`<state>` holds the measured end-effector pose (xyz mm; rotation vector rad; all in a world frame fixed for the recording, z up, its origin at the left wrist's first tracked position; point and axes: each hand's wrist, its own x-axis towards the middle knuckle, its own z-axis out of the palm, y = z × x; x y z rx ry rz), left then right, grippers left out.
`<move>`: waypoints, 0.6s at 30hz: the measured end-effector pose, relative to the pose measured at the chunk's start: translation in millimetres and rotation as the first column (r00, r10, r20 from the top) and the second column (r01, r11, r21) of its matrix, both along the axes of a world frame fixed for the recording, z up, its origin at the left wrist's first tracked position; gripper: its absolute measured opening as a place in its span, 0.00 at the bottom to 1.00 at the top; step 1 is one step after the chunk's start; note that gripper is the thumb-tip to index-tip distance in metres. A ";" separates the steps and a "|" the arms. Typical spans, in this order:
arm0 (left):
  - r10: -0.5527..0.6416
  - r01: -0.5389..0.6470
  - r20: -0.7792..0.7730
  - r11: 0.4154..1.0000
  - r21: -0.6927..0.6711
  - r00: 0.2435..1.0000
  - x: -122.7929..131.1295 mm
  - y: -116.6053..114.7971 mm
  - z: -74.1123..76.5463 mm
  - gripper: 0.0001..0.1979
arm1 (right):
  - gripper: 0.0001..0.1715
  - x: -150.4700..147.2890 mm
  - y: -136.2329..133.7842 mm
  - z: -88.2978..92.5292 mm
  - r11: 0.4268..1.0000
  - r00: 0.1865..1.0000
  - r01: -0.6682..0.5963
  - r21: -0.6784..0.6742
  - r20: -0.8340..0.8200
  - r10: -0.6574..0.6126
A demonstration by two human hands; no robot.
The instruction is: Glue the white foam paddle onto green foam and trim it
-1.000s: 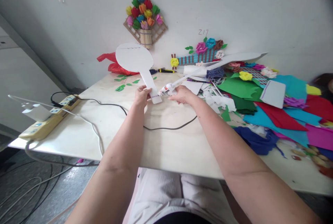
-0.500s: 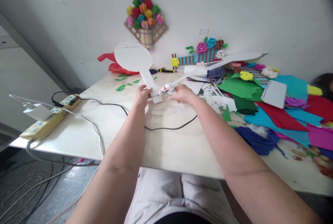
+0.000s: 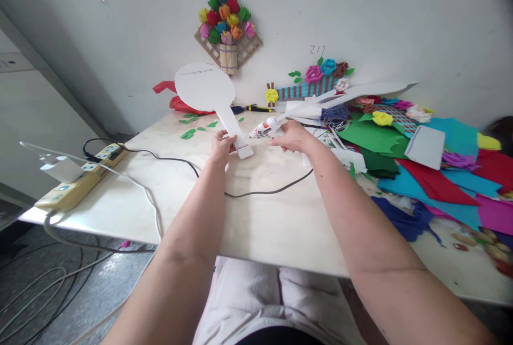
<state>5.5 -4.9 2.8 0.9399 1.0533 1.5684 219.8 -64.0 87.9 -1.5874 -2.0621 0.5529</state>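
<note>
In the head view, my left hand (image 3: 223,146) is closed on the narrow stem of a white cardboard cutout (image 3: 205,87). The cutout has a broad rounded top and tilts up from the table; a purplish line crosses the stem near its lower end. My right hand (image 3: 294,136) grips a white glue gun (image 3: 265,127) with an orange part. The gun's tip points left toward the stem, with a small gap between them. A black cord (image 3: 260,193) loops across the table toward my right forearm. The right fingers partly hide the gun's grip.
A yellow power strip (image 3: 74,190) with a white charger (image 3: 62,169) lies at the left. Green paper leaves (image 3: 188,134) lie behind my left hand. Coloured sheets (image 3: 420,182) and paper scraps pile up on the right. A long white cutout (image 3: 368,91) leans over the pile.
My right hand and the glue gun have moved right and slightly away from the stem's lower end, baring the purplish line. My left hand still grips the cutout in nearly the same place.
</note>
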 end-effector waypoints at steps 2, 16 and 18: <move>-0.015 0.015 0.022 1.000 0.003 1.000 -0.6 0.6 -1.5 0.17 | 0.13 -1.8 -0.2 -0.6 1.000 1.000 -0.009 -0.013 0.002 0.009; -0.068 0.067 0.106 0.998 0.011 0.992 -3.5 6.6 -9.4 0.17 | 0.17 -8.3 5.7 -11.8 0.998 0.999 -0.033 -0.060 0.029 0.035; -0.060 0.061 0.108 0.998 0.000 0.992 -2.6 4.8 -7.4 0.16 | 0.17 -8.8 6.4 -13.2 0.997 0.999 -0.041 -0.063 0.026 0.042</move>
